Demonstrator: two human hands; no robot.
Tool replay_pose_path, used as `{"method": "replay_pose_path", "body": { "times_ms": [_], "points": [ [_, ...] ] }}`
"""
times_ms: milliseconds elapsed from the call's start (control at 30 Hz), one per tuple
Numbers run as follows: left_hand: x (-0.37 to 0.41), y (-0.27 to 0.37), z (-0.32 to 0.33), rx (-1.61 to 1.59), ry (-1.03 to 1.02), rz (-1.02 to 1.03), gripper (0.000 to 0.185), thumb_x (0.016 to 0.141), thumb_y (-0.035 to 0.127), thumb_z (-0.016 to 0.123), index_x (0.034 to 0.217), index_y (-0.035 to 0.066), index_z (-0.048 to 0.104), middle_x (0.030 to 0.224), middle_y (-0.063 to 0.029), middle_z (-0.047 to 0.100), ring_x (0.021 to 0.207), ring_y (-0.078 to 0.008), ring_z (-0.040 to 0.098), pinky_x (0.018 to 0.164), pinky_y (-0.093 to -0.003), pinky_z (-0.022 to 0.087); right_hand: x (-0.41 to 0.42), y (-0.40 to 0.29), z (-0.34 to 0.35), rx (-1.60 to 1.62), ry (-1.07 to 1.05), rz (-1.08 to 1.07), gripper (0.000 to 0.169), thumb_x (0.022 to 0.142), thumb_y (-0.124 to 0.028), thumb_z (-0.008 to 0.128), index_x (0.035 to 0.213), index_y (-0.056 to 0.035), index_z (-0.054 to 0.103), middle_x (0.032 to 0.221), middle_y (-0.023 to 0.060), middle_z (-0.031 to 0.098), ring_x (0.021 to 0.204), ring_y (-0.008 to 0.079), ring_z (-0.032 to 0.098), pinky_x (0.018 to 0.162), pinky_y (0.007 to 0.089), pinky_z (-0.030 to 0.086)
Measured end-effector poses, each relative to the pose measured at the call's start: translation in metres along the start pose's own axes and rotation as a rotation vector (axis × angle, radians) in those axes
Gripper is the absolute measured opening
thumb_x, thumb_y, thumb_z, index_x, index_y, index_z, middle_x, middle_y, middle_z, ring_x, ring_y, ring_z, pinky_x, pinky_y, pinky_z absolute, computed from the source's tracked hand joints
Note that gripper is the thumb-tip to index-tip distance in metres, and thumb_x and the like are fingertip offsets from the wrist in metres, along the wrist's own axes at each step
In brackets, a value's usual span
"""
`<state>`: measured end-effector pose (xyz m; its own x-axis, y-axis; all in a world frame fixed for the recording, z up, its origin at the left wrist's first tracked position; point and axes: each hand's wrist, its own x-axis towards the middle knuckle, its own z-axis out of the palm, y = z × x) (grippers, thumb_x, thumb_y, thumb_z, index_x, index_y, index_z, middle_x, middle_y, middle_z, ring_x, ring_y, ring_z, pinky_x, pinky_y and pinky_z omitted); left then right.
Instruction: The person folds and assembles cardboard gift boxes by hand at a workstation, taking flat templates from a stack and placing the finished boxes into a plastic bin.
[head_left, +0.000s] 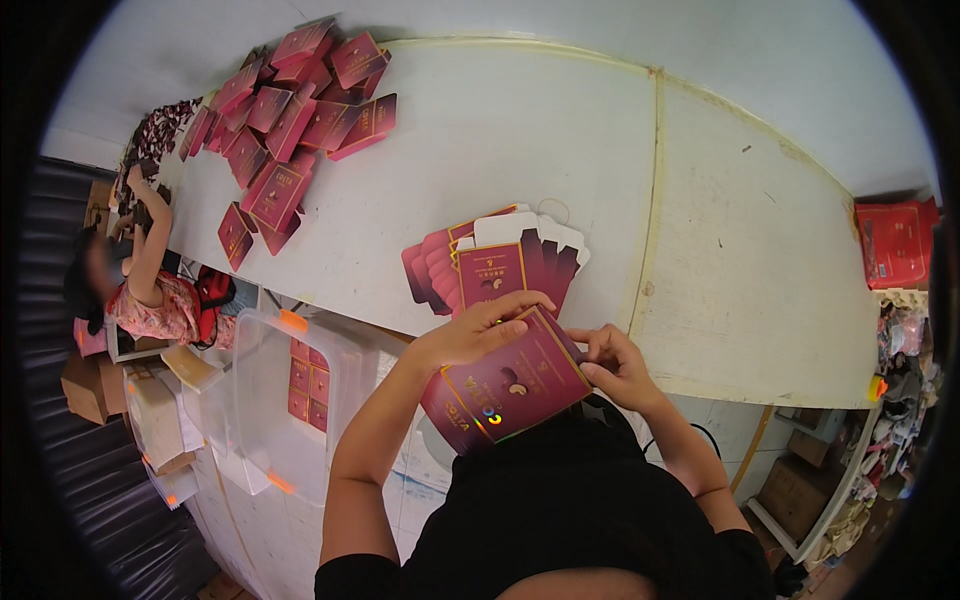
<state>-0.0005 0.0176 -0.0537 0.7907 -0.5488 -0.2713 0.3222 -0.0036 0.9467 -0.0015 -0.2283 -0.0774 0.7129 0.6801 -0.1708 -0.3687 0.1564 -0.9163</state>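
A maroon folding carton (540, 367) with a gold border, gold writing and a printed nut picture is held close against my body, tilted over the table's front edge. My left hand (487, 330) lies across its upper left part, fingers over the far edge. At its right end, my right hand (616, 369) pinches the edge between thumb and fingers; the end flap there is mostly hidden. Just beyond my hands, a fanned stack of flat maroon cartons (491, 266) rests on the table, white inner flaps pointing away from me.
Made-up maroon cartons (277, 124) are heaped on the white table (517, 142) at far left. A co-worker (154, 300) reaches over the table there. Below stands a clear plastic bin (259, 405) with cartons inside. A red package (896, 244) lies at the right edge.
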Motion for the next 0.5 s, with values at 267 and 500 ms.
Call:
{"method": "replay_pose_path", "body": {
  "times_ms": [267, 500],
  "points": [
    [-0.015, -0.005, 0.006, -0.046, 0.233, 0.015, 0.025, 0.092, 0.021, 0.044, 0.114, 0.01, 0.045, 0.093, -0.0018, 0.053, 0.088, -0.0099, 0.049, 0.081, -0.0255, 0.039, 0.006, 0.009, 0.031, -0.328, 0.114, -0.181, 0.023, 0.082, -0.006, 0.055, 0.071, -0.0064, 0.035, 0.1, 0.0129, 0.051, 0.094, 0.012, 0.048, 0.073, 0.0238, 0.038],
    [-0.03, -0.009, 0.0, 0.232, 0.333, 0.206, 0.017, 0.092, 0.017, 0.043, 0.106, 0.008, 0.047, 0.099, -0.0038, 0.048, 0.094, -0.009, 0.045, 0.084, -0.0243, 0.036, 0.038, -0.009, 0.051, 0.097, 0.074, 0.014, 0.006, 0.085, -0.006, 0.052, 0.084, -0.0034, 0.046, 0.1, 0.0084, 0.051, 0.102, 0.0128, 0.045, 0.082, 0.0271, 0.039]
  ]
}}
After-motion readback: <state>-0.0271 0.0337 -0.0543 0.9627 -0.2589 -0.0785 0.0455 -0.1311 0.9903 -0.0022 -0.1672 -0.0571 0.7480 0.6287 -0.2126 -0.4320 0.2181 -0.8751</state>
